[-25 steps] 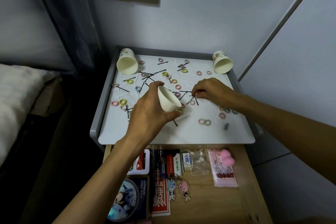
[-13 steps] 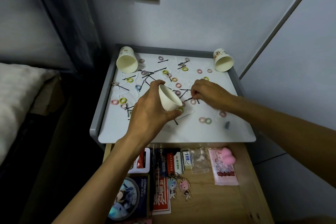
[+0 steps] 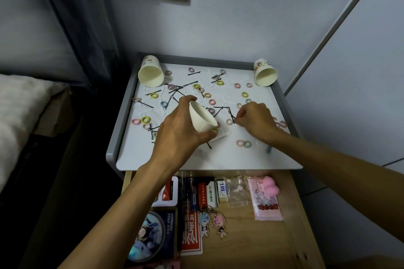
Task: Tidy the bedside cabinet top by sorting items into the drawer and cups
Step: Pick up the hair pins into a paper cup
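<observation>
While the left grip (image 3: 181,131) stayed out of the sorting itself, clenched round a paper cup (image 3: 202,119) and holding it tilted over the middle of the counter (image 3: 218,159), the right grip (image 3: 255,121) was pinching a black pin (image 3: 233,118) at its fingertips. The gap between the two was what mattered. The pin sat just right of the cup, close but apart, with a pink ring (image 3: 229,121) on the counter between them. Its long axis ran roughly near to far, so it probably had to be swung end-first toward the cup's mouth and not carried across sideways. Which way that mouth opened was hard to tell, and so was whether the pin had left the counter. Right was plainly the nearer grip for the pin; left, by my reckoning, only had to steady the cup or tip it to meet the pin. A far-left cup (image 3: 150,74) and a far-right cup (image 3: 265,75) lay on their sides at the far corners, and the drawer (image 3: 251,247) stood open at the near edge
</observation>
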